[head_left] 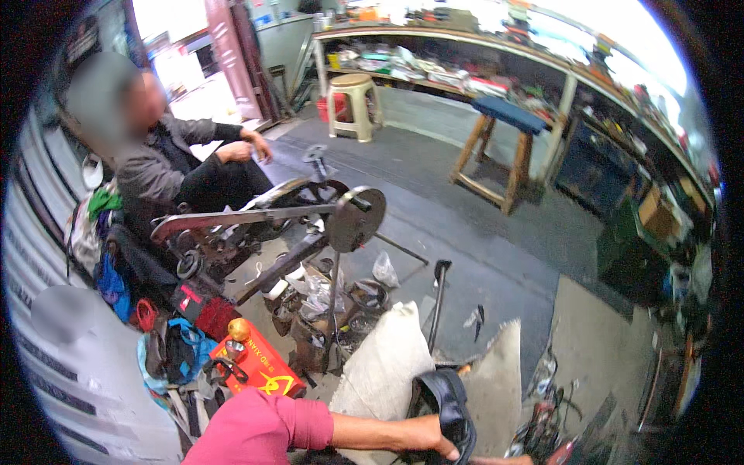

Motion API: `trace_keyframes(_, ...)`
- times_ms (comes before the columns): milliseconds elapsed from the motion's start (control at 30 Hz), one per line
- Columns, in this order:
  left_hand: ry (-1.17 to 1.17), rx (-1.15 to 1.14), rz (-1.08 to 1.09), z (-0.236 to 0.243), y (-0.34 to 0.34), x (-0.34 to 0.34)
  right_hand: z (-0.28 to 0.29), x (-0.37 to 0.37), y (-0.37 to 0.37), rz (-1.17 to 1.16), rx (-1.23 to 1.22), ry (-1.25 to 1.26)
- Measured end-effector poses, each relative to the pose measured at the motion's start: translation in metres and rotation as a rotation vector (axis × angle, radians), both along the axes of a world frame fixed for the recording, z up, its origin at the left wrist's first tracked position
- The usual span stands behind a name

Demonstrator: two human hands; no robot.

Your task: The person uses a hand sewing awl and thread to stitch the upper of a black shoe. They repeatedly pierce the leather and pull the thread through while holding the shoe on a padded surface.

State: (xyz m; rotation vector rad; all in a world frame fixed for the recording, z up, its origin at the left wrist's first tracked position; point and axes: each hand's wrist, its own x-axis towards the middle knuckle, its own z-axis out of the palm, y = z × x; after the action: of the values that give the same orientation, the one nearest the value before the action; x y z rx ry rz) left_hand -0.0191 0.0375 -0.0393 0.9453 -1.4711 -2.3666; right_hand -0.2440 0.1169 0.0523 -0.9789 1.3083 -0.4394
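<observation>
My left arm in a red sleeve reaches from the lower edge, and my left hand (435,439) grips a black leather shoe (443,387) with its fingers curled round the edge. The shoe is tilted above my lap, beside a pale cloth (387,360) that is draped there. Only a sliver of my right hand (504,459) shows at the bottom edge, close to the shoe; its fingers are mostly out of the picture. Just beyond the cloth stands a dark metal tool with a hammer-like head (441,267).
A metal machine with a round wheel (358,220) stands ahead on the left, over tins of small parts. A red box (260,364) lies near my left arm. Another person (186,155) sits at the left. Two stools (355,93) stand before a cluttered workbench (434,39).
</observation>
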Motion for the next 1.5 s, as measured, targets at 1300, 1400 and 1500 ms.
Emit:
trace_keyframes(1300,0.187,0.292,0.115,0.06,-0.006,0.015,0.001,0.013,-0.004,-0.101,0.006,-0.127)
trace_keyframes(1400,0.196,0.33,0.1,0.051,-0.002,0.009,0.01,0.001,0.004,-0.074,0.036,-0.082)
trace_keyframes(1500,-0.01,0.304,-0.144,0.03,-0.016,0.008,0.011,-0.008,0.013,-0.074,0.068,-0.113)
